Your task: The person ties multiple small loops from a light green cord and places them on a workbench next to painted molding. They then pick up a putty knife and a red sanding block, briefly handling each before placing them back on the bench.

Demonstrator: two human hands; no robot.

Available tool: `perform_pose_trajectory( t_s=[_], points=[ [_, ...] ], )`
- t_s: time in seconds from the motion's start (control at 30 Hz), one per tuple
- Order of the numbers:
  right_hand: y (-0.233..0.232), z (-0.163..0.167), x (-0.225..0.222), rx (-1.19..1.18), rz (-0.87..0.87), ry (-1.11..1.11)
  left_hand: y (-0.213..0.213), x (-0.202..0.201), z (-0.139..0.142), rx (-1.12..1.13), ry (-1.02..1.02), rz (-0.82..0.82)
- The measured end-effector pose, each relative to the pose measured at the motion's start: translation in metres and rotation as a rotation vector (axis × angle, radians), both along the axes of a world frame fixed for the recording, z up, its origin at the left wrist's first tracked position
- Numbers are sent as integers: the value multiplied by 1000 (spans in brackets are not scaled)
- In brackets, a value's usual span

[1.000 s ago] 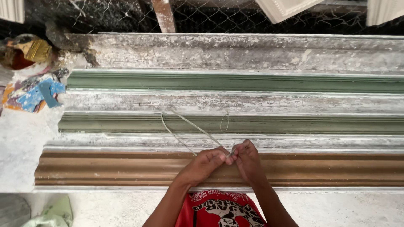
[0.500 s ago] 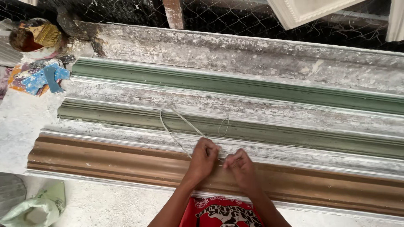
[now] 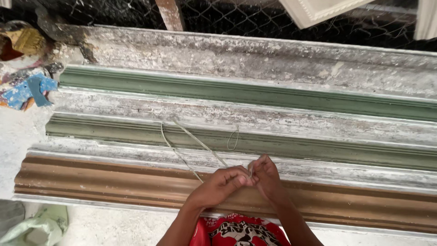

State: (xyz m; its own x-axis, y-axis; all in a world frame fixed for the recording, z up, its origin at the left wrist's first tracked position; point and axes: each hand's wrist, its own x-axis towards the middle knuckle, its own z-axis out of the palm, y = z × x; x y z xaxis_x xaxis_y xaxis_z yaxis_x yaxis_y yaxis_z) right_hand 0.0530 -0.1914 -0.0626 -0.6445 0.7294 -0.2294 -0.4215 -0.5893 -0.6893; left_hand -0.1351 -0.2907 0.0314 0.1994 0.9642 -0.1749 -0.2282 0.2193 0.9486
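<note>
the hands have drawn together: left hand (image 3: pixel 223 184) and right hand (image 3: pixel 266 175) pinch the thin pale fibre strand (image 3: pixel 200 143), looping toward eleven o'clock over the long brown moulded strip (image 3: pixel 104 182).

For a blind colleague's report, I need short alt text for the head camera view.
Seen from above, a person's left hand and right hand meet, pinching a thin pale fibre strand over a long brown moulded trough. Two long green moulded troughs lie parallel beyond it, crusted with white plaster, before a wire mesh fence.
</note>
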Motion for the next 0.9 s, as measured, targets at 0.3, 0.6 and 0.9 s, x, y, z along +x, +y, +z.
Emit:
perform_pose_trajectory(
  t_s=[0.3,0.6,0.9],
  points=[
    [-4,3,-16,121,-86,-41,4,3,-28,-21,299,341],
    [-33,8,-19,548,184,-389,28,-8,-77,110,552,888],
    [-5,-4,9,304,-42,-560,3,-58,-42,-215,300,-65]
  ],
)
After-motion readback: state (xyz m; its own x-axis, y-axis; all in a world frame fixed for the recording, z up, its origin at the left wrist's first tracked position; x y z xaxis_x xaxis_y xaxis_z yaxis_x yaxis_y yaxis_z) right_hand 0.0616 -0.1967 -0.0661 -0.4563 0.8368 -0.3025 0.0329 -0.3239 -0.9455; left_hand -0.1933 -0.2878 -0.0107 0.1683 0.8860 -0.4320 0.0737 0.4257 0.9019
